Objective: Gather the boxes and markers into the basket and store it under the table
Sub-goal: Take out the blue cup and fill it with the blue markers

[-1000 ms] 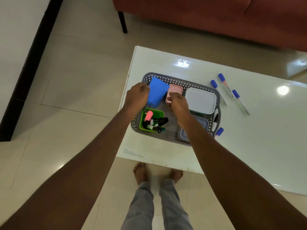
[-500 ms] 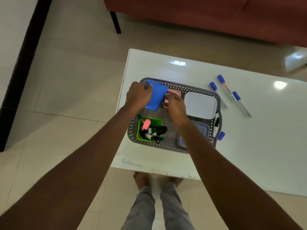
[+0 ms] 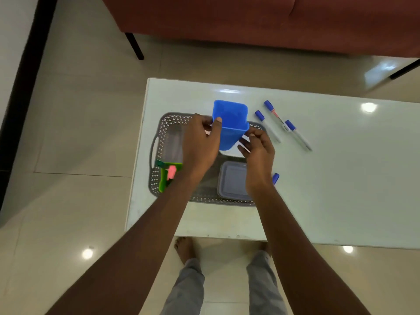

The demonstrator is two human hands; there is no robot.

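I hold a blue open box (image 3: 229, 123) above the far side of the grey perforated basket (image 3: 156, 178), its mouth tipped up and away from me. My left hand (image 3: 200, 144) grips its left rim. My right hand (image 3: 259, 153) pinches its right lower side. Inside the basket, a green box (image 3: 162, 180) with a pink marker (image 3: 171, 172) sits at the front left and a grey lidded box (image 3: 231, 180) at the front right. Only a sliver of a white box (image 3: 229, 153) shows under the blue one. Three blue-capped markers (image 3: 276, 114) lie on the table right of the basket.
The basket stands near the left end of a glossy white table (image 3: 341, 178). One more blue marker cap (image 3: 275, 178) peeks out by the basket's right side. A red sofa (image 3: 250, 19) with a black leg (image 3: 135, 46) stands behind the table. My bare feet (image 3: 184, 248) are at the front edge.
Both hands lifted the blue box out of the basket's far-left corner, shifted it right and turned its mouth upward. The pink box is now hidden behind it and the hands.
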